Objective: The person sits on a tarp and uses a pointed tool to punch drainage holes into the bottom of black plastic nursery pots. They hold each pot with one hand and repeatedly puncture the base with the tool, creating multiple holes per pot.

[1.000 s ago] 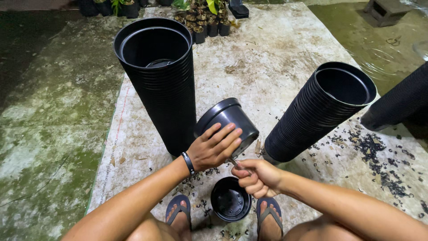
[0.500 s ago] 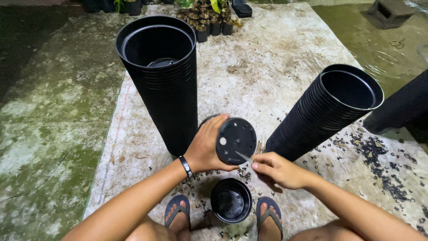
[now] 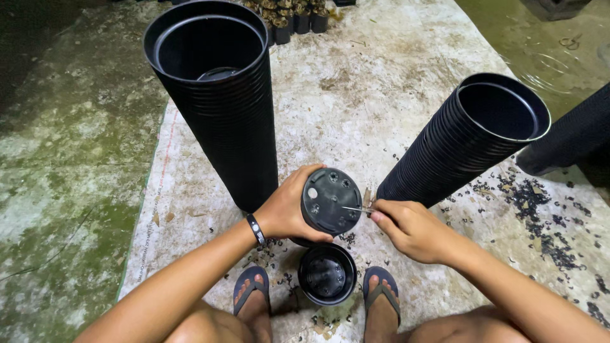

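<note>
The thin metal tool (image 3: pixel 356 208) in the right hand (image 3: pixel 413 230) is too small to identify, and the dark ribbed stack (image 3: pixel 572 136) is cut off at the right edge.

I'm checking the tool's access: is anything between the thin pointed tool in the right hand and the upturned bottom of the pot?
Nothing visible. The right hand holds the thin tool with its tip right at the pot's holed bottom, which the left hand grips from the side.

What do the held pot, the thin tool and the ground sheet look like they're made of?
Pot: thin black moulded plastic, matt with slight sheen; moulded drain holes in its base. Tool in the right hand: probably metal, a thin pale glinting sliver. Sheet: likely woven plastic sacking, whitish and stained; uncertain.
</note>
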